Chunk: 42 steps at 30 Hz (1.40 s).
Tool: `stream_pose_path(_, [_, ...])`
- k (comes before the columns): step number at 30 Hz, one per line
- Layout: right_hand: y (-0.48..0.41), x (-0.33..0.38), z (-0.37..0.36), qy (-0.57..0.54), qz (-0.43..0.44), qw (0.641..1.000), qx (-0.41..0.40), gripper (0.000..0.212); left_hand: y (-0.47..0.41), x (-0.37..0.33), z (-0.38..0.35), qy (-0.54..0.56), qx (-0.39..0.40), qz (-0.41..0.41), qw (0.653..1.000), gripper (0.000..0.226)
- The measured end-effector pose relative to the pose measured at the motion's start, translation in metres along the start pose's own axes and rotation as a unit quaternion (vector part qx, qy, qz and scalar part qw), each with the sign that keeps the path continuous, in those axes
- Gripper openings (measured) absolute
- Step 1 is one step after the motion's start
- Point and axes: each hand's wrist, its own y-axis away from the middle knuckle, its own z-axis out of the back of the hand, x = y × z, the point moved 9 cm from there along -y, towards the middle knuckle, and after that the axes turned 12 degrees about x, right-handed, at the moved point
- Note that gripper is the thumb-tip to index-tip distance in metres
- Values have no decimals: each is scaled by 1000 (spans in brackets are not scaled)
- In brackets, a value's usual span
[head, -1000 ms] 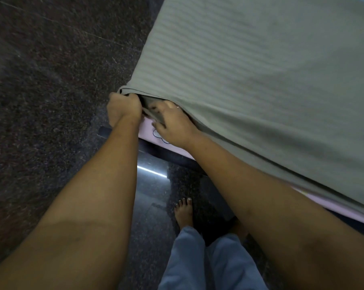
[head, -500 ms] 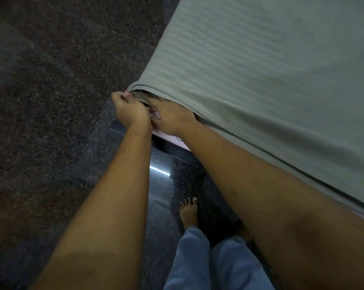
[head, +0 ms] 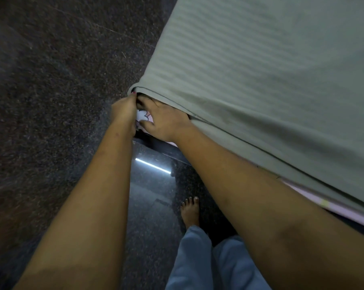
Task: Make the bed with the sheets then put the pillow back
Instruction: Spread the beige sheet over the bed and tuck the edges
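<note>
Fitting the grey-green striped fabric sheet point(head: 260, 80) at the bed corner, left hand point(head: 123, 114) pinched its hem, right hand point(head: 166, 120) beneath, grip unseen; likely next, a downward tug.

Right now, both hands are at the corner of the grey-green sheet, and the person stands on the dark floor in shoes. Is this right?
Not shoes: the head view shows one foot, bare. The left hand and right hand are at the corner of the grey-green sheet, and the person stands on the dark floor.
</note>
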Motion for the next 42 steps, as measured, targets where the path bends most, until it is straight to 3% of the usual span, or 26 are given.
stream_pose_path(4, [0, 4, 4, 39, 19, 999, -30, 65, 1, -11, -26, 43, 71, -17, 996, 63])
stream_pose_path(7, [17, 9, 9, 58, 24, 998, -15, 62, -3, -7, -19, 169, 39, -35, 984, 89])
stream_pose_path(9, [40, 2, 9, 105, -44, 992, -50, 61, -10, -4, -5, 202, -18, -71, 977, 95])
stream_pose_path(12, [90, -20, 8, 139, -201, 959, -144, 62, 5, -21, -15, 116, 10, -128, 985, 77])
stream_pose_path(15, [144, -51, 6, 99, -300, 923, -220, 64, 22, -22, -32, 29, 39, -160, 986, 54])
stream_pose_path(17, [178, -74, 9, 57, -360, 897, -251, 65, 35, -18, -40, -85, 5, -164, 983, 60])
stream_pose_path(20, [225, -109, 19, -35, -449, 849, -276, 67, 76, -12, -63, -286, -85, -131, 945, 73])
stream_pose_path(23, [268, -143, 33, -171, -494, 780, -344, 64, 113, 2, -120, -309, -33, -163, 936, 71])
stream_pose_path(25, [302, -155, 48, -239, -472, 711, -464, 58, 138, 13, -157, -310, 2, -158, 937, 64])
stream_pose_path(28, [348, -175, 55, -360, -407, 576, -611, 51, 162, 21, -202, -253, 63, -160, 952, 52])
stream_pose_path(30, [376, -200, 48, -457, -354, 463, -672, 55, 171, 30, -229, -156, 113, -155, 969, 47])
stream_pose_path(32, [402, -221, 44, -506, -311, 379, -709, 60, 181, 44, -255, -72, 168, -101, 978, 43])
stream_pose_path(37, [457, -270, 49, -548, -253, 254, -756, 68, 215, 71, -322, 24, 301, 0, 953, 37])
stream_pose_path(42, [528, -317, 43, -550, -271, 218, -760, 47, 242, 92, -368, 48, 328, 30, 943, 37])
